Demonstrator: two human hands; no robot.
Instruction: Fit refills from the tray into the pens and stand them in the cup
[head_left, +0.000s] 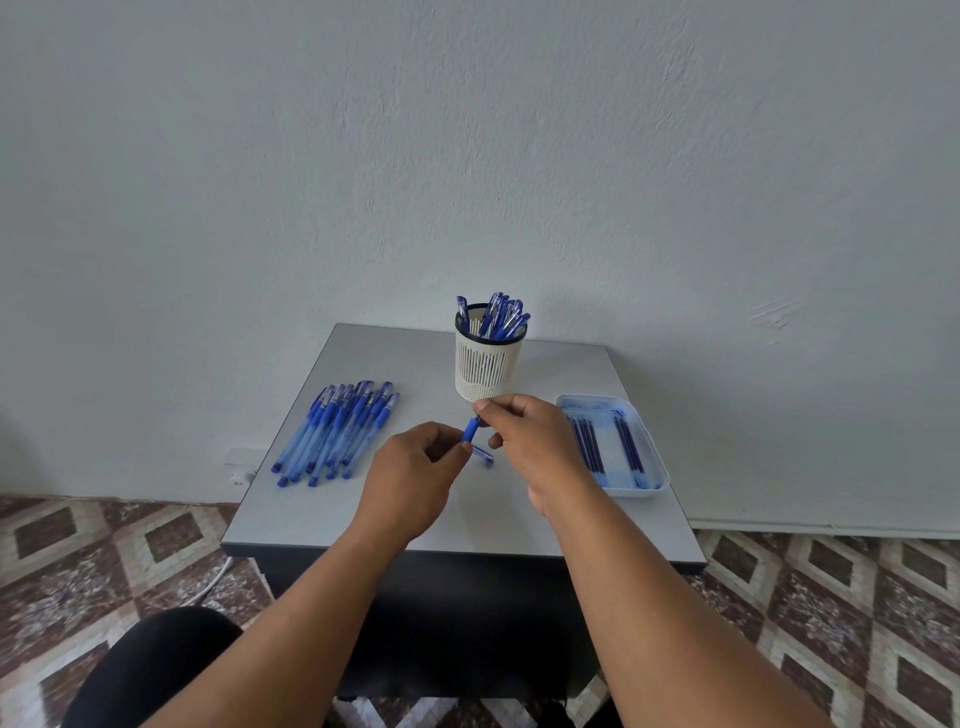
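My left hand (415, 470) and right hand (524, 434) both pinch one blue pen (470, 429) before the cup (487, 364). Its cap (483, 457) lies on the counter (467, 525); refills (605, 447) sit in the tray (655, 457).

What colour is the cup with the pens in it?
The cup is cream-white with a dark rim, slotted sides and a dotted base. The head view shows it.

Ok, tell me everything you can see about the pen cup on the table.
The pen cup is a cream-white, round holder that looks like plastic, with vertical slots through most of its wall, fine mesh-like holes near the base and a dark rim. It stands upright toward the back middle of the grey table, slightly wider at the top. Several blue pens stand in it, leaning mostly to the right side. The right hand is just in front of its base; whether it touches the cup cannot be told.
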